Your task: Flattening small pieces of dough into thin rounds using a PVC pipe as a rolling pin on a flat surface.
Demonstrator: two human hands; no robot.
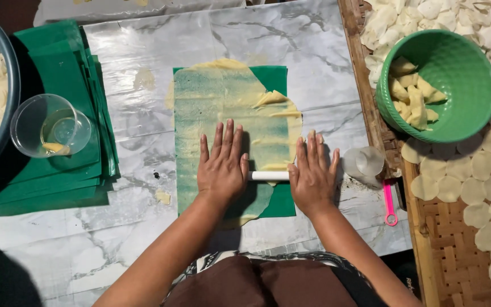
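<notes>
Pressing down flat on a white rolling pin [269,175] with both hands: left hand [221,166] palm-down, fingers spread and stretched forward, not curled round anything; right hand [312,173] the same, fingers a bit closer together. Pin lying crosswise under both palms, only its short middle part showing between them. Under the pin, thin yellow dough [231,96] rolled out on a green plastic sheet [273,77], sheet lying mid-table on the marble-pattern tabletop [143,51]. Dough reaching past the sheet's top and right edges, a few folded flaps near the right side. Stack of more green sheets [58,182] at far left, clear plastic cup [49,126] with a little yellowish liquid standing on it. Dark basin [8,62] of pale chips at left edge. Upturned clear cup [363,164] just right of the right hand, pink plastic tool [389,206] beside it. Green bowl [467,122] with yellow dough pieces upper right, resting on a woven bamboo tray [456,256] covered in round pale discs [473,170].
</notes>
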